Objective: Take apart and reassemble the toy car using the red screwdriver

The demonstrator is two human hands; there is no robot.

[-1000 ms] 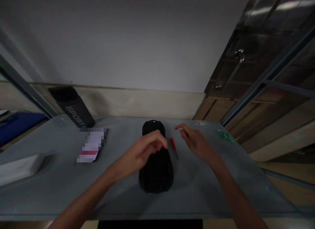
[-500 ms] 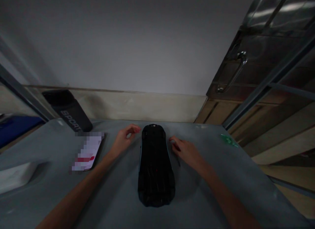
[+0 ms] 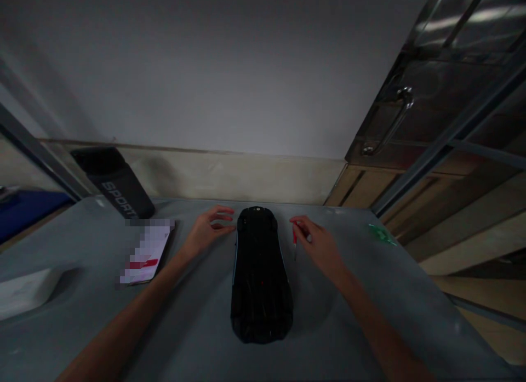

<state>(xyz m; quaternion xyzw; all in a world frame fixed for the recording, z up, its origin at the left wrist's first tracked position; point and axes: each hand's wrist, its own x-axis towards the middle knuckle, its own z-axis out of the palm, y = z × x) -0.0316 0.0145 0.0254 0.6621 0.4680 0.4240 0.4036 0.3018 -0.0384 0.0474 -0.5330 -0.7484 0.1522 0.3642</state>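
A toy car [image 3: 261,278] lies upside down on the grey table [image 3: 197,327], its black underside facing up and its narrow end pointing away from me. Left of its far end is my left hand [image 3: 209,228], fingers apart and holding nothing; whether a fingertip touches the car's side I cannot tell. To the right of the car, my right hand [image 3: 315,244] pinches the red handle of a small screwdriver [image 3: 295,240]. Its thin metal shaft points back toward me, a little apart from the car.
On the left are a phone [image 3: 150,253], a dark bottle marked SPORT [image 3: 117,187] and a white object [image 3: 28,294]. A small green packet [image 3: 382,234] lies near the right edge. Metal posts [image 3: 435,152] rise at the table's sides, and a wall [image 3: 230,86] stands behind.
My right hand has moved slightly right, away from the car, and the screwdriver's red handle now shows. The fingers of my left hand have spread apart.
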